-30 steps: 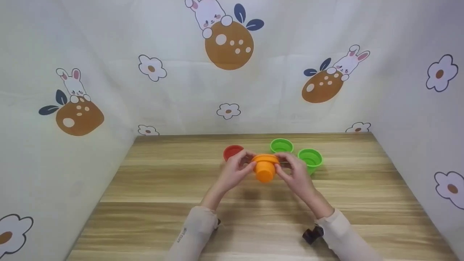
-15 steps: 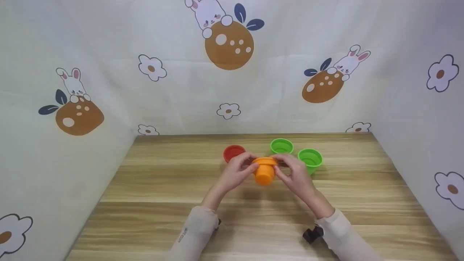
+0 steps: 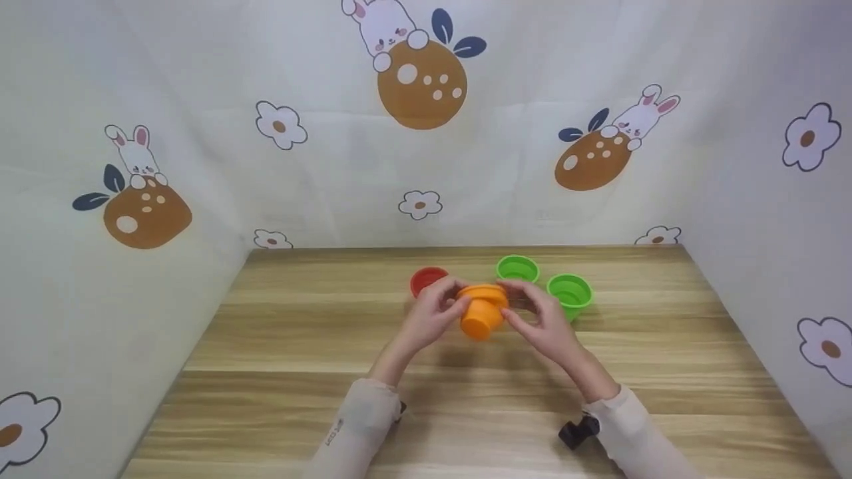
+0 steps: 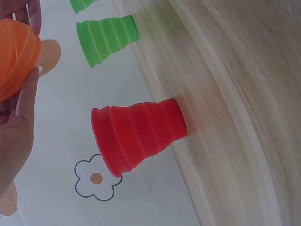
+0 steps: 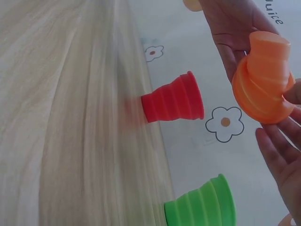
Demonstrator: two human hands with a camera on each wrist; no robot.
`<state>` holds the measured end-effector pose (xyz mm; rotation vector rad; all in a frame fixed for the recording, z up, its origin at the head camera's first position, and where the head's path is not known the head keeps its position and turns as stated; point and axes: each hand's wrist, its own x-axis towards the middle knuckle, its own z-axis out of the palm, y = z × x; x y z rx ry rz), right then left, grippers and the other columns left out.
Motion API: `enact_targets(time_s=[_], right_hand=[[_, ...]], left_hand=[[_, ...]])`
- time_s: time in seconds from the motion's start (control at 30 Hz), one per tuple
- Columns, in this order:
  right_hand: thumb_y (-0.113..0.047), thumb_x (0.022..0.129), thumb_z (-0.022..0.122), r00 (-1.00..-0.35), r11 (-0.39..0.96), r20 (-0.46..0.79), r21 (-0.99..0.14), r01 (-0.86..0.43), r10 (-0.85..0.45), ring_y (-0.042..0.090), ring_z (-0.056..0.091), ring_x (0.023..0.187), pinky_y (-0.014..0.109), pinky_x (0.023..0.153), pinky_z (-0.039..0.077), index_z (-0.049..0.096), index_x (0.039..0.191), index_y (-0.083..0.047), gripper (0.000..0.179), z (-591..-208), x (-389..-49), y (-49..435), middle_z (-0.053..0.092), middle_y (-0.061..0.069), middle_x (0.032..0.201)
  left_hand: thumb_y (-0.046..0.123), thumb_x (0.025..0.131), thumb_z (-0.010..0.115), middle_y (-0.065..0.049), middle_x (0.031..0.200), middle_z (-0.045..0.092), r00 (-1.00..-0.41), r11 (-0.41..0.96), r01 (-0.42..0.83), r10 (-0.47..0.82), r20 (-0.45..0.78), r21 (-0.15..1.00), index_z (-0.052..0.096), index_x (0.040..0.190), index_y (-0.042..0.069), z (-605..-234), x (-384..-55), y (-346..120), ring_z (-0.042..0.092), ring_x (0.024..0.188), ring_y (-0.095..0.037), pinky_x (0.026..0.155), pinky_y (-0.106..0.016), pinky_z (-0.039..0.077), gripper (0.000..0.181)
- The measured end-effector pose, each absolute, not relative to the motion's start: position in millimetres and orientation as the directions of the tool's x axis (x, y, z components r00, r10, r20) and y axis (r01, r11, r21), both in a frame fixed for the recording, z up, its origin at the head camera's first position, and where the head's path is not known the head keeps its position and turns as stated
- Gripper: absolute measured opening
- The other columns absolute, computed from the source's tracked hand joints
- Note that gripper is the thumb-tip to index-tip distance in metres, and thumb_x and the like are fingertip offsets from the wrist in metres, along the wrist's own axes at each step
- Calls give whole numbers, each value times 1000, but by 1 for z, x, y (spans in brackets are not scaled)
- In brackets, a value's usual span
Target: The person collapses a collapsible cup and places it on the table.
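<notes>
Both hands hold an orange collapsible cup [image 3: 480, 318] above the table, its narrow base pointing down toward the person. My left hand [image 3: 431, 318] pinches its wide rim from the left, thumb in front and fingers behind. On the opposite side, the thumb and fingers of my right hand [image 3: 549, 327] grip the rim too. In the right wrist view the orange cup [image 5: 267, 70] looks partly folded, with its ribs slanted and the base leaning to one side. Behind the left hand stands a red ribbed cup [image 4: 138, 134], upright on the table.
Two green ribbed cups stand upright behind the right hand, a nearer one [image 3: 570, 291] and a farther one [image 3: 518, 267]. The wooden table [image 3: 279, 372] ends at a patterned cloth backdrop [image 3: 333, 166]. A black wrist mount [image 3: 578, 432] sits by the right sleeve.
The orange cup's base dipped slightly, then swung to the left, so the cup now leans sideways between the hands. Both hands keep their grip, and the other cups stay put.
</notes>
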<state>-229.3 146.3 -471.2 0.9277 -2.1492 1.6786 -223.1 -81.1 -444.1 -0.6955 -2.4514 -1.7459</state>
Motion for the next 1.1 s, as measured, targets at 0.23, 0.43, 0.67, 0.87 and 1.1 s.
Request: enact_targets(time_s=[0.23, 0.43, 0.67, 0.87, 1.1], right_hand=[[4, 90, 66, -813, -28, 437, -886, -463, -385, 5, 64, 110, 22, 93, 56, 53, 129, 11, 42, -469, -231, 151, 66, -3, 120], [5, 89, 67, -829, -13, 430, -890, -456, -358, 3, 64, 103, 21, 87, 58, 55, 119, 15, 34, -467, -229, 147, 66, -6, 111], [5, 87, 69, -833, 95, 480, -849, -520, -276, 1, 65, 96, 22, 80, 60, 61, 112, 11, 27, -466, -227, 141, 67, 22, 107], [7, 87, 69, -814, 159, 530, -805, -571, -239, 4, 66, 92, 20, 76, 60, 64, 109, 7, 23, -466, -228, 138, 69, 19, 102], [8, 87, 67, -795, 212, 562, -768, -604, -228, 2, 66, 91, 15, 75, 58, 65, 108, 7, 21, -466, -227, 138, 71, 17, 101]], left_hand=[[13, 98, 61, -16, 110, 67, -894, 245, 399, 319, 316, 883, 64, 114, -1, -444, -223, -81, 60, 95, -18, 81, -18, 54, 22], [12, 98, 61, -18, 108, 66, -887, 236, 414, 322, 332, 879, 63, 113, -2, -443, -223, -80, 58, 93, -16, 78, -16, 53, 20], [13, 99, 59, -19, 111, 65, -892, 212, 391, 326, 312, 896, 61, 116, -2, -443, -223, -80, 58, 93, -15, 80, -17, 54, 22], [15, 101, 58, -19, 114, 65, -892, 195, 379, 339, 301, 905, 60, 118, -2, -444, -223, -79, 60, 96, -16, 83, -19, 56, 25], [14, 100, 58, -19, 117, 64, -894, 189, 364, 344, 286, 912, 59, 119, -3, -444, -221, -78, 62, 101, -20, 87, -23, 58, 25]])
